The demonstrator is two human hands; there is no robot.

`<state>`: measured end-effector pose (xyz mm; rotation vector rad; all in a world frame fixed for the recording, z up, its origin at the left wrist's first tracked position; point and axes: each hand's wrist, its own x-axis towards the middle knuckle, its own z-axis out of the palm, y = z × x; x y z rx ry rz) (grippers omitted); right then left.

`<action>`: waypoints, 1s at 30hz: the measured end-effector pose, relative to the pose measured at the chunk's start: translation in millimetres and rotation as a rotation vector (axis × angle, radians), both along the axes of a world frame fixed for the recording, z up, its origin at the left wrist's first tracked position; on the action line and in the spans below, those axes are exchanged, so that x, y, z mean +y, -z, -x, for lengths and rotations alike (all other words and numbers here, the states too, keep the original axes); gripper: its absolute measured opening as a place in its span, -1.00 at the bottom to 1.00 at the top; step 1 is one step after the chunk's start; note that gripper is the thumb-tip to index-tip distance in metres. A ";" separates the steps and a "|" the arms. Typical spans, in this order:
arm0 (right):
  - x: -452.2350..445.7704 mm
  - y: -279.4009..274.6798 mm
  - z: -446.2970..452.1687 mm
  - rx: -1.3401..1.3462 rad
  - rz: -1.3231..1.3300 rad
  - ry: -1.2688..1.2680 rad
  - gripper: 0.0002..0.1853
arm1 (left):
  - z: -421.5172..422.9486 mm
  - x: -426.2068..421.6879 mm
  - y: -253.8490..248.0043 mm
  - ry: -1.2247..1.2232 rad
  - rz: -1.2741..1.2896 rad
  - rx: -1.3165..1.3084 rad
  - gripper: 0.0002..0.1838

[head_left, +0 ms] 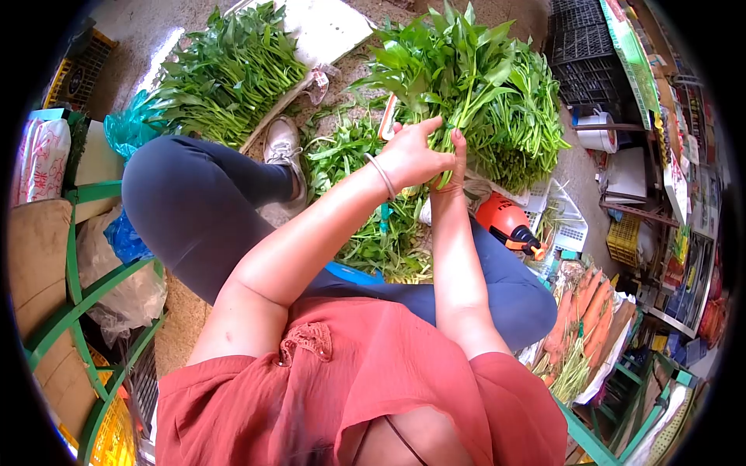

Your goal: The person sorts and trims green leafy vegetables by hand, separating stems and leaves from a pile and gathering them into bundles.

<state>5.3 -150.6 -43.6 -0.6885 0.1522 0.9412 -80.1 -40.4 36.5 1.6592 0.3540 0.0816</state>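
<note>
My right hand (451, 175) is wrapped round the lower stems of a bunch of water spinach (458, 85), whose leaves point away from me. Its thumb lies up along the stems. My left hand (416, 154), with a bracelet at the wrist, closes on the same stems from the left, thumb and fingers at the bunch's neck. Just beyond and to the right, a big heap of the greens (528, 132) stands stems down. Loose leaves and stems (388, 241) lie on the floor between my legs. Another pile of greens (225, 78) rests at the upper left.
An orange spray bottle (505, 220) lies beside my right knee, near a white plastic basket (566, 217). Carrots (594, 311) are at the right. Black crates (587, 58) and shelving stand behind. Teal plastic bags (130, 128) and a green metal frame (74, 256) are at left.
</note>
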 end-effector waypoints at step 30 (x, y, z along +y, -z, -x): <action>8.6 -6.2 27.5 0.051 -0.147 0.049 -0.45 | -19.9 11.0 33.8 -0.148 -0.872 -0.225 -0.88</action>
